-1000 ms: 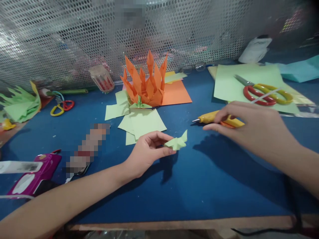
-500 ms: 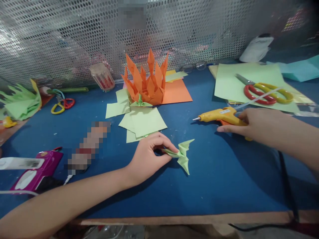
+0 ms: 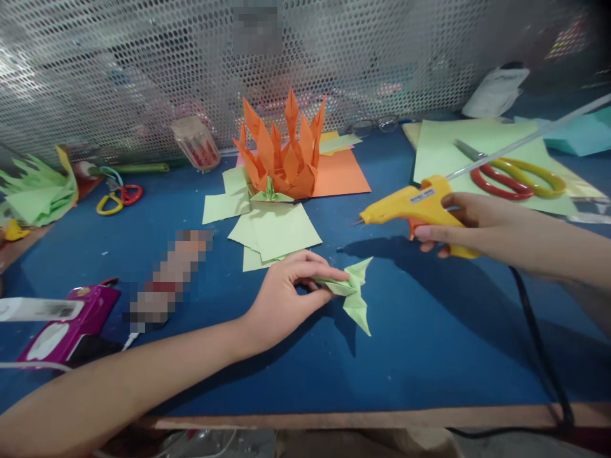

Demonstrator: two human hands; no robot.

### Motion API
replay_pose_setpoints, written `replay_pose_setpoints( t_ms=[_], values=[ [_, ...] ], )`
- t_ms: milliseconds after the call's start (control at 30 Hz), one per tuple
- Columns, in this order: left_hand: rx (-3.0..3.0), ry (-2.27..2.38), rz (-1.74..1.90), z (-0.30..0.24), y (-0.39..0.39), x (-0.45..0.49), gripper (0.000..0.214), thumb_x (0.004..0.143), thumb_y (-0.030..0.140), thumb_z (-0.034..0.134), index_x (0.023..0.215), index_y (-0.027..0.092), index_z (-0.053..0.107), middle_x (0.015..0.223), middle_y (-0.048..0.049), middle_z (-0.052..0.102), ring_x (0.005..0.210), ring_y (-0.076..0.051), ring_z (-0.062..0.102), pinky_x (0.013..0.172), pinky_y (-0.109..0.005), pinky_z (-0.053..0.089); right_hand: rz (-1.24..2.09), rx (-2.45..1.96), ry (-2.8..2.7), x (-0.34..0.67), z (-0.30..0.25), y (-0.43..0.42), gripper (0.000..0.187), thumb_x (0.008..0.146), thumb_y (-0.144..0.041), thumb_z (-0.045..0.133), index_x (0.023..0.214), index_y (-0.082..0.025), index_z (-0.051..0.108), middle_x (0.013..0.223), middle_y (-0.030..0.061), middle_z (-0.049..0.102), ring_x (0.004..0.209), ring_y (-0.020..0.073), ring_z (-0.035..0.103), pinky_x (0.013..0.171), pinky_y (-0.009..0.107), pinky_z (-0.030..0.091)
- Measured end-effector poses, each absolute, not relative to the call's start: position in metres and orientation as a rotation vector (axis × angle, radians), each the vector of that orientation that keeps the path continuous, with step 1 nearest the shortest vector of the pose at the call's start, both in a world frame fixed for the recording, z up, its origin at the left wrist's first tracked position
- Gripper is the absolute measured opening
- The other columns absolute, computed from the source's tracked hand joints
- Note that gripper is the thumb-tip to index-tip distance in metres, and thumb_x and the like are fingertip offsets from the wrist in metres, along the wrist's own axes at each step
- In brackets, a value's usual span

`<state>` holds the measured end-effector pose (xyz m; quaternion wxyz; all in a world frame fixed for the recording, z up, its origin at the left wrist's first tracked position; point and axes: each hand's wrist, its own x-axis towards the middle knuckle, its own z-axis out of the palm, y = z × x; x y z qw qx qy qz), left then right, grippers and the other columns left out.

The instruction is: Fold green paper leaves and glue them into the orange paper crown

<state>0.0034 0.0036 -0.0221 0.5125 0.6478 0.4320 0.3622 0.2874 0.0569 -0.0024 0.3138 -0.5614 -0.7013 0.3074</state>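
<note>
My left hand (image 3: 293, 296) pinches one end of a light green folded paper piece (image 3: 356, 294), whose pointed wings spread to the right just above the table. In my right hand (image 3: 458, 226) is a yellow glue gun (image 3: 405, 203), raised off the table, with its tip facing left and a finger by the orange trigger (image 3: 412, 228). A long clear glue stick (image 3: 525, 137) sticks out of its back. Behind my left hand lie several light green paper squares (image 3: 286, 232). An orange folded-paper crown of points (image 3: 286, 165) stands behind them, with a small green folded piece (image 3: 271, 193) at its foot.
Red and yellow scissors (image 3: 513, 175) rest on green sheets (image 3: 439, 140) at the right. A smaller pair (image 3: 119, 200), a green fringed paper piece (image 3: 41, 194), a clear jar (image 3: 195, 143) and a purple device (image 3: 71, 324) are leftward. The black cord (image 3: 534, 337) hangs over the front edge.
My right hand has lifted the glue gun off the table, its fingers now wrapped round the handle. My left hand has raised the green folded paper slightly and turned it a little.
</note>
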Motion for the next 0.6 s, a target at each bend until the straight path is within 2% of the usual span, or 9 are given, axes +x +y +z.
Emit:
replay_pose_setpoints(
  t_ms=[67,167,233,300,400,467,600],
  values=[
    [1.544,1.04,0.88,-0.023,0.004,0.003,0.02,0.075,0.011,0.069,0.087,0.023,0.08,0.091,-0.0034,0.066,0.076,-0.012,0.062,0.068,-0.023,0.051,0.884,-1.46,-1.811,0.281,0.003,0.052,0.04,0.076,-0.057,0.07,0.083,-0.019,0.061,0.069,0.0063,0.07,0.052,0.0119,0.063,0.046,0.02,0.05],
    [1.548,1.062,0.874,-0.025,0.004,0.002,0.018,0.073,0.014,0.071,0.088,0.021,0.08,0.081,-0.0022,0.064,0.071,-0.012,0.059,0.064,-0.023,0.048,0.814,-1.407,-1.705,0.271,0.009,0.042,0.045,0.073,-0.063,0.069,0.078,-0.02,0.057,0.054,-0.0003,0.059,0.045,0.0085,0.053,0.041,0.021,0.044],
    [1.571,1.098,0.845,-0.025,0.004,0.002,0.018,0.073,0.016,0.072,0.089,0.02,0.079,0.075,-0.0015,0.063,0.067,-0.012,0.057,0.061,-0.024,0.045,0.547,-1.517,-1.706,0.264,0.009,0.034,0.046,0.064,-0.061,0.076,0.066,-0.02,0.056,0.05,-0.001,0.057,0.042,0.0093,0.052,0.038,0.021,0.041],
    [1.574,1.126,0.836,-0.026,0.003,0.003,0.019,0.072,0.015,0.07,0.089,0.018,0.079,0.074,-0.0016,0.063,0.065,-0.012,0.056,0.06,-0.024,0.044,0.336,-1.486,-1.794,0.258,0.005,0.026,0.047,0.061,-0.062,0.076,0.057,-0.02,0.054,0.047,-0.0009,0.057,0.04,0.0107,0.052,0.035,0.022,0.038],
    [1.554,1.134,0.844,-0.025,0.003,0.003,0.019,0.07,0.012,0.067,0.086,0.017,0.077,0.072,-0.0009,0.063,0.062,-0.011,0.053,0.058,-0.023,0.043,-0.004,-1.326,-2.008,0.249,-0.004,0.017,0.05,0.075,-0.06,0.061,0.046,-0.022,0.048,0.035,-0.003,0.048,0.031,0.0111,0.047,0.032,0.023,0.032],
    [1.556,1.135,0.836,-0.025,0.002,0.004,0.02,0.068,0.012,0.067,0.085,0.016,0.076,0.069,-0.0004,0.062,0.06,-0.011,0.052,0.057,-0.023,0.042,-0.178,-1.291,-2.067,0.246,-0.01,0.014,0.043,0.08,-0.054,0.054,0.05,-0.022,0.052,0.036,-0.0035,0.05,0.032,0.0127,0.05,0.034,0.023,0.034],
    [1.575,1.138,0.842,-0.025,0.002,0.004,0.02,0.068,0.013,0.067,0.086,0.016,0.076,0.068,-0.0009,0.063,0.061,-0.011,0.051,0.057,-0.022,0.042,-0.378,-1.302,-2.072,0.246,-0.015,0.015,0.03,0.08,-0.049,0.049,0.071,-0.023,0.063,0.047,-0.0025,0.059,0.041,0.0172,0.059,0.038,0.026,0.037]
  ],
)
